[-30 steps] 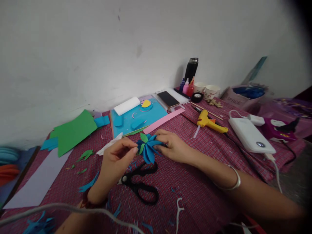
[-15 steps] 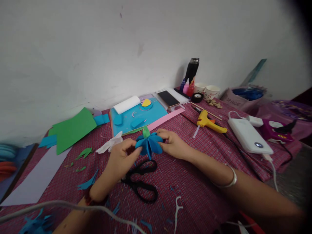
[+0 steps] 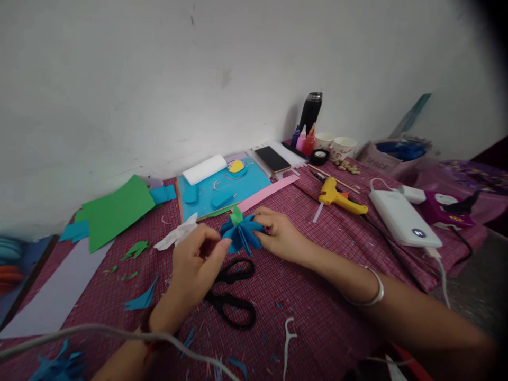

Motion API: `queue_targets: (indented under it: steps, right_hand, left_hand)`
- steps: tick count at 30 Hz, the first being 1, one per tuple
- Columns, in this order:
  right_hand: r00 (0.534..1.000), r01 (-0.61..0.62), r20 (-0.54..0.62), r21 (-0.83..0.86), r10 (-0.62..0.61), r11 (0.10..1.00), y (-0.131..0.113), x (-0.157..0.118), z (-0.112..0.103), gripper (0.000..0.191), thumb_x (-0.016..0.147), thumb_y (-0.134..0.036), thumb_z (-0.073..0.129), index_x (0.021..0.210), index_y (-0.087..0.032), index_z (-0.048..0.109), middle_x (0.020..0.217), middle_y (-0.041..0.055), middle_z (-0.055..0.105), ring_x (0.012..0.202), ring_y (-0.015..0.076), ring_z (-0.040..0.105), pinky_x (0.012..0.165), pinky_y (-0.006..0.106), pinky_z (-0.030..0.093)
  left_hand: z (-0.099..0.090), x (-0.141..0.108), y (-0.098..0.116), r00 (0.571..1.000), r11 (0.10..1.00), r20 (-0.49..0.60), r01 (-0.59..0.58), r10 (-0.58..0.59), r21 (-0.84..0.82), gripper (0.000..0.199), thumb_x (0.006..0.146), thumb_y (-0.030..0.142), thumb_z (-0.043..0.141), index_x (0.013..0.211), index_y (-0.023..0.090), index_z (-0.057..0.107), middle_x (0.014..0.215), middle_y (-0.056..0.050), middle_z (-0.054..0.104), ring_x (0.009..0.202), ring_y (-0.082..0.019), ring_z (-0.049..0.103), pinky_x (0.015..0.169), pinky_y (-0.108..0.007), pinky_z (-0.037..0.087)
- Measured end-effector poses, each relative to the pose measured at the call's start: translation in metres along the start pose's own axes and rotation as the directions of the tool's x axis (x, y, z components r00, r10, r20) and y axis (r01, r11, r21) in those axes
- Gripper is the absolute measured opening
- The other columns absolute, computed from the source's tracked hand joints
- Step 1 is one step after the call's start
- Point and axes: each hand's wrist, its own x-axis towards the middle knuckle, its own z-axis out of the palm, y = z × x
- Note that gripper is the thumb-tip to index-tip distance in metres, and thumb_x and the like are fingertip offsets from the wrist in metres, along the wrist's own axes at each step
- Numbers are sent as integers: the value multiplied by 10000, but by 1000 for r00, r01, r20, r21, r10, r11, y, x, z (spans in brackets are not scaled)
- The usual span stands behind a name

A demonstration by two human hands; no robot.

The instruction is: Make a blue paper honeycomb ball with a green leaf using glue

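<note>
A blue paper flower [image 3: 242,236] with a green tip on top is held above the table, near the middle of the view. My right hand [image 3: 280,235] pinches its right-hand petals between thumb and fingers. On the other side, my left hand [image 3: 198,264] has its thumb and curled fingers at the flower's left edge; whether it grips a petal is not clear. Below the flower lie black-handled scissors [image 3: 234,309], their blades hidden under my left hand. White crumpled tissue [image 3: 174,237] rests just behind my left hand.
Green sheets [image 3: 119,211] and a pale sheet [image 3: 55,291] lie at left. A blue sheet [image 3: 254,177] and phone [image 3: 272,159] are at the back. Right of my hands are a yellow glue gun [image 3: 337,197] and white power bank [image 3: 405,218]. A cable [image 3: 99,330] crosses in front.
My left hand has shifted slightly toward me and turned, its fingers curling more beside the flower. The flower is tilted a little differently. My right hand keeps its hold, and the view has moved slightly.
</note>
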Motion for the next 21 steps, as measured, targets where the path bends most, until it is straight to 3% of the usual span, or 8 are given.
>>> queue_targets:
  steps: [4, 14, 21]
  right_hand:
    - [1000, 1, -1, -19, -1, 1000, -1, -1, 0, 179, 821, -88, 567, 662, -171, 557, 758, -7, 515, 731, 124, 510, 677, 259, 404]
    - [1000, 7, 6, -11, -7, 1000, -4, 0, -4, 178, 842, -129, 566, 670, -175, 561, 747, -11, 493, 721, 126, 495, 669, 267, 395]
    - [999, 10, 43, 97, -14, 995, -7, 0, -2, 200, 854, -150, 564, 657, -176, 547, 735, -15, 476, 725, 127, 489, 673, 266, 389]
  left_hand:
    - [6, -4, 4, 991, 996, 133, 40, -29, -80, 189, 822, 257, 608, 658, 192, 540, 565, 61, 504, 508, -91, 458, 490, -213, 346]
    - [14, 1, -3, 952, 903, 220, 277, -212, -329, 193, 766, 333, 633, 658, 191, 559, 541, 46, 519, 497, -104, 463, 469, -214, 370]
    - [14, 4, -8, 940, 846, 232, 329, -251, -420, 201, 733, 361, 656, 672, 181, 591, 583, 27, 552, 545, -119, 491, 511, -226, 411]
